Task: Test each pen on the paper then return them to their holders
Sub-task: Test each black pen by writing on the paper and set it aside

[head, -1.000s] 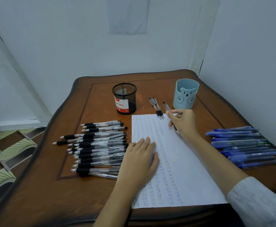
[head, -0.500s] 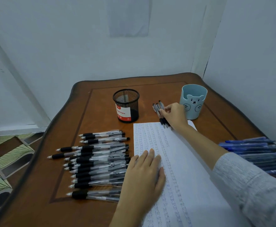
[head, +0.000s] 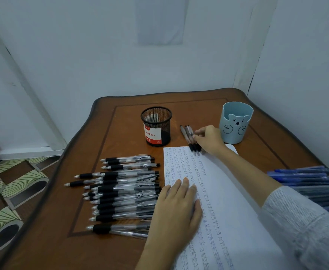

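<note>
Two holders are seen standing at the far side of a wooden table: one black mesh holder with a red and white label, and one pale blue holder with a bear face on it. What lies inside the mesh holder cannot be made out through its wire, and of the blue holder only the inner wall is shown. Between the two holders, three black-grip pens are laid side by side, their tips resting on the far edge of one sheet of paper, which is covered in rows of small pen marks. The right hand is held with bent fingers, whose tips meet the rightmost of the three pens; whether that pen is pinched or only touched cannot be told. The left hand is laid flat on the paper's left edge with straight fingers, and nothing is held by it. A pile of black-grip pens is spread just left of the paper, too overlapped to be counted exactly. A heap of blue pens is gathered at the table's right edge.
</note>
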